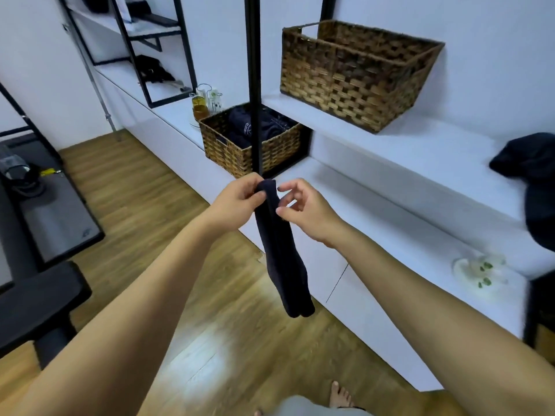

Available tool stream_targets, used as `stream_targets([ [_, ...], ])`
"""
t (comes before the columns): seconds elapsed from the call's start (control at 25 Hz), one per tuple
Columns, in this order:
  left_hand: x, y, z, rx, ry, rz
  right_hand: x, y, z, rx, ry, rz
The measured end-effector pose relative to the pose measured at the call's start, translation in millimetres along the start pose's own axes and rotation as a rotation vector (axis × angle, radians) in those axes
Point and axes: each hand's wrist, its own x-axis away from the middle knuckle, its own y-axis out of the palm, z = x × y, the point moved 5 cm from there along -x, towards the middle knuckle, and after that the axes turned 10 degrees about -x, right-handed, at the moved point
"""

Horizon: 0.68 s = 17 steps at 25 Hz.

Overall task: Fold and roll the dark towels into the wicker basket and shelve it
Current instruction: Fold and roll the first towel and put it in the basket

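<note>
A dark navy towel (282, 256), folded into a long narrow strip, hangs down in mid-air over the wood floor. My left hand (237, 199) pinches its top end. My right hand (303, 205) is beside it, thumb and fingers curled at the strip's upper edge, touching the cloth. A small wicker basket (237, 151) with rolled dark towels inside stands on the low white ledge behind a black post. A larger wicker basket (354, 76) sits on the upper white shelf; nothing shows inside it. More dark cloth (534, 181) lies heaped at the right on the shelf.
A black vertical post (255, 85) rises in front of the small basket. Glass bottles (207, 103) stand left of it. A glass dish (480, 270) sits on the lower ledge at right. Black metal shelving (144, 49) is at the back left, and a dark bench (36, 304) at the left.
</note>
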Motion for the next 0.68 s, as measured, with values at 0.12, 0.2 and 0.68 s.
stream_targets([
  [0.12, -15, 3, 20, 0.173, 0.005, 0.013, 16, -12, 22, 0.087, 0.079, -0.082],
  [0.2, -28, 4, 36, 0.171, 0.047, 0.046, 20, -18, 32, 0.070, 0.142, -0.145],
  [0.68, -49, -41, 54, 0.271, -0.040, 0.342, -8, -45, 42, -0.093, 0.153, 0.014],
])
